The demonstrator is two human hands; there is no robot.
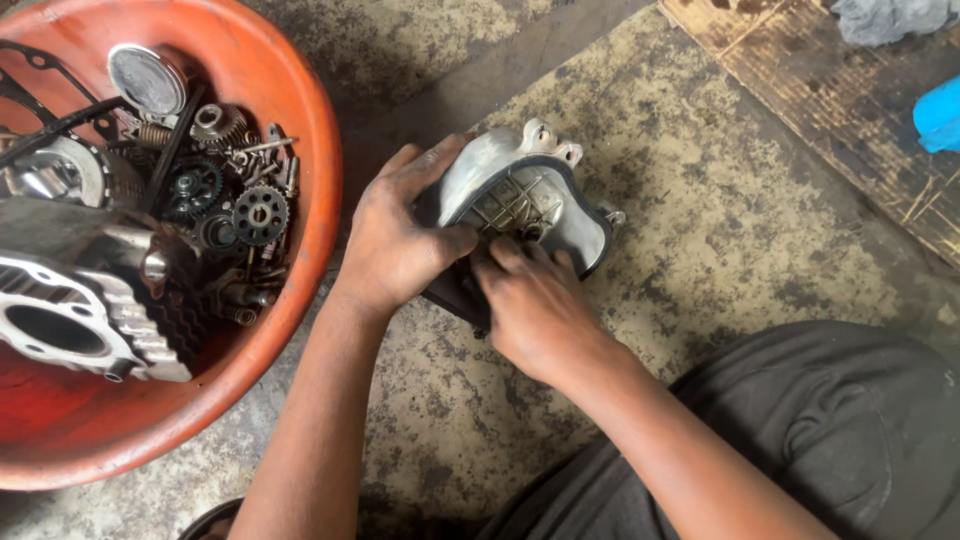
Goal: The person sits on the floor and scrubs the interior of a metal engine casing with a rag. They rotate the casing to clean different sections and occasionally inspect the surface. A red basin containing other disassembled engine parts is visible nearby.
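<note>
Resting on the stained concrete floor [720,230], a grey metal engine cover [520,200] shows its ribbed hollow inside, edged by a dark gasket; left hand [395,235] clasps its rim, right hand [535,305] presses fingertips inside.

Stained concrete floor [700,250] on my feed: orange basin [310,150] at 9 o'clock, engine cover [520,200] dead center, wooden board [840,100] at 1.
</note>
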